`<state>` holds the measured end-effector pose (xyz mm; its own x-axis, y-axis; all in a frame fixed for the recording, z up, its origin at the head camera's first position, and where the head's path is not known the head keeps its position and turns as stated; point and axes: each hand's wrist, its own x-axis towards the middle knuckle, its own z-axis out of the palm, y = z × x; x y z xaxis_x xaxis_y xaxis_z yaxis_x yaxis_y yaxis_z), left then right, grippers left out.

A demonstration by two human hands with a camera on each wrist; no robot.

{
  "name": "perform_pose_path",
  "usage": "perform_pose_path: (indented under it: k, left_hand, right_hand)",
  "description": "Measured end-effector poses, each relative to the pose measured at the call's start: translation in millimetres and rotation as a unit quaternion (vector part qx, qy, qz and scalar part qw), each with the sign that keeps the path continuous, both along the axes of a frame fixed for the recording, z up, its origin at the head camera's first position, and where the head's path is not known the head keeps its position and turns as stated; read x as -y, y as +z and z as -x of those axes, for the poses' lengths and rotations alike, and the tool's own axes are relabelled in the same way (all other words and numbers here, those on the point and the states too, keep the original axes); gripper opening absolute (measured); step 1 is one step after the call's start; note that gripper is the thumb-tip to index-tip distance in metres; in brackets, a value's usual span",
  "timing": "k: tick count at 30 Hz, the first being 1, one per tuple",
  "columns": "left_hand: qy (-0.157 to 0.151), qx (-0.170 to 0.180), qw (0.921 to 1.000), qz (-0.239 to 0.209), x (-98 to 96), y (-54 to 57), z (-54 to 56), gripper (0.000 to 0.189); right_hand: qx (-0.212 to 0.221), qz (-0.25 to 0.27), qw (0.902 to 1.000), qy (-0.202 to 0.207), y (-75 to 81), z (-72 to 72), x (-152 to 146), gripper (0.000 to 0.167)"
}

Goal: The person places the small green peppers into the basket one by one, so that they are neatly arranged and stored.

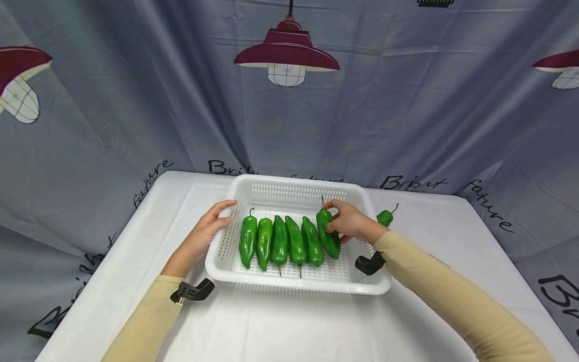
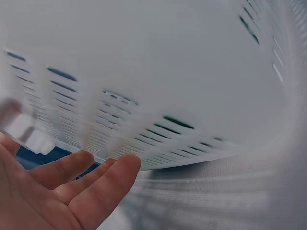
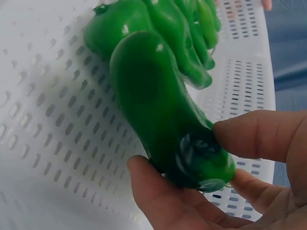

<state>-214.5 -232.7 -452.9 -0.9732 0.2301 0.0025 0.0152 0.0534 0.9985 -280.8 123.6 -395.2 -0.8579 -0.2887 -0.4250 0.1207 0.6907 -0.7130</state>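
Note:
A white plastic basket (image 1: 303, 287) with slotted walls stands on the table. Inside it, several glossy green peppers (image 1: 279, 241) lie side by side in a row. My right hand (image 1: 355, 221) pinches another green pepper (image 1: 326, 234) by its stem end, between thumb and fingers, at the right end of that row. In the right wrist view this pepper (image 3: 144, 86) slants above the slotted floor, close to its neighbours. At the basket's left rim is my left hand (image 1: 205, 231); its fingers (image 2: 103, 191) lie loosely extended by the outer wall (image 2: 158, 62) in the left wrist view.
One more green pepper (image 1: 385, 217) lies just right of the basket, partly hidden by my right arm. A white cloth (image 1: 280, 327) covers the table. Grey printed curtains (image 1: 384, 115) hang behind and at both sides.

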Motion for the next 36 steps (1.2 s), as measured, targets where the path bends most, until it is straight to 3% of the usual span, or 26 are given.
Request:
perform_pose_path:
  k: [10,26,32,36]
  left_hand:
    - [-0.001,0.0,1.0,-0.002,0.3,0.0,-1.2,0.048]
    - [0.0,0.0,1.0,0.006,0.0,-0.2,-0.3,0.049]
    - [0.0,0.002,1.0,0.004,-0.2,-0.2,-0.1,0.048]
    - [0.001,0.001,1.0,0.005,0.4,-0.5,0.0,0.049]
  right_hand:
    - [-0.013,-0.071,0.9972,0.016,-8.3,-3.0,6.1,0.062]
    - [0.005,-0.057,0.9983,0.011,-15.1,-5.6,11.1,0.069]
    - [-0.002,-0.062,0.998,0.012,-10.0,-3.9,6.8,0.067]
    - [-0.006,-0.059,0.9981,0.015,3.6,-0.5,1.0,0.067]
